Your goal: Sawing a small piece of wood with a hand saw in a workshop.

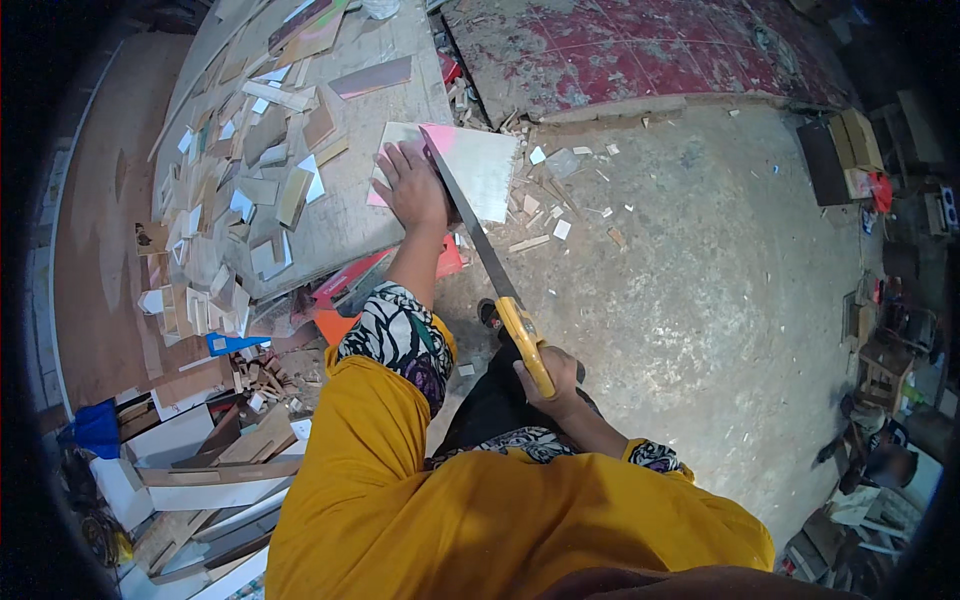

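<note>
My right hand (556,380) is wrapped round the yellow handle of a hand saw (482,243). The long grey blade slants up and to the left, its tip lying over a pale board (482,165) with pink patches. My left hand (411,186) lies spread on that board, just left of the blade, pressing it against the worktable (335,215). The board sticks out past the table's right edge. Whether the teeth have cut into it cannot be made out.
Several wood and white offcuts (262,190) litter the table's left side. Scraps (560,228) lie on the concrete floor to the right. A pile of boards (215,470) fills the lower left. Cardboard boxes (855,140) stand at the far right.
</note>
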A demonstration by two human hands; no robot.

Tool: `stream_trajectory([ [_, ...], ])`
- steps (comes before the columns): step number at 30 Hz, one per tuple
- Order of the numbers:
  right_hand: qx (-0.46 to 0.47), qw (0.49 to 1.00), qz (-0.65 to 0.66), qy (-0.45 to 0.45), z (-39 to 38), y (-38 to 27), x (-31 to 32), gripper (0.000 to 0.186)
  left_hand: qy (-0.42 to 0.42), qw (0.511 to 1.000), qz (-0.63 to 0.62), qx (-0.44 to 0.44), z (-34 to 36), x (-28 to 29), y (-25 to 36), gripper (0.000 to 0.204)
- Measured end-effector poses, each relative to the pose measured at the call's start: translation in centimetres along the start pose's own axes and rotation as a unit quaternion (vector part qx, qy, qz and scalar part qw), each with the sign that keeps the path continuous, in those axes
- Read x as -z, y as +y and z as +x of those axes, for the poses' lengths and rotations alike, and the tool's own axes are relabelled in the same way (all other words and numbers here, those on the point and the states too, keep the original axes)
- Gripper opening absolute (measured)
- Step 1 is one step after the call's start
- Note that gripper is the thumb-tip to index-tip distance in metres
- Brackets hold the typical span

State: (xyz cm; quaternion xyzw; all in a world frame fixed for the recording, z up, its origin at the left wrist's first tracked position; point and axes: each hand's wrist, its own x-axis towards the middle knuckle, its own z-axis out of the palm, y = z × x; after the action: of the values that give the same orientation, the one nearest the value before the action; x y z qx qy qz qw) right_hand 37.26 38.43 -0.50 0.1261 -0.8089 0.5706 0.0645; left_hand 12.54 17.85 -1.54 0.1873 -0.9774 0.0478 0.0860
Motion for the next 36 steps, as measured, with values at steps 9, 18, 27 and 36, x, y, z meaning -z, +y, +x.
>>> stream_trajectory([
  [9,-0.003,0.999,-0.022,-0.034,-2.1,0.8,2.3,0.016,0.003,1.000,-0.026,0.015,-0.1,0.2,0.1,0.047],
  [18,-0.051,0.997,-0.005,-0.053,-2.5,0.7,4.9,0.019,0.001,0.999,-0.032,0.032,-0.2,0.4,-0.3,0.048],
  [27,0.015,0.997,-0.020,-0.068,-2.2,0.9,5.8,0.018,0.012,0.999,-0.003,0.030,0.1,0.2,0.1,0.050],
  [36,-0.071,0.994,0.004,-0.088,-1.8,-1.9,7.8,0.014,-0.007,0.999,-0.014,0.031,0.0,0.0,0.0,0.051],
])
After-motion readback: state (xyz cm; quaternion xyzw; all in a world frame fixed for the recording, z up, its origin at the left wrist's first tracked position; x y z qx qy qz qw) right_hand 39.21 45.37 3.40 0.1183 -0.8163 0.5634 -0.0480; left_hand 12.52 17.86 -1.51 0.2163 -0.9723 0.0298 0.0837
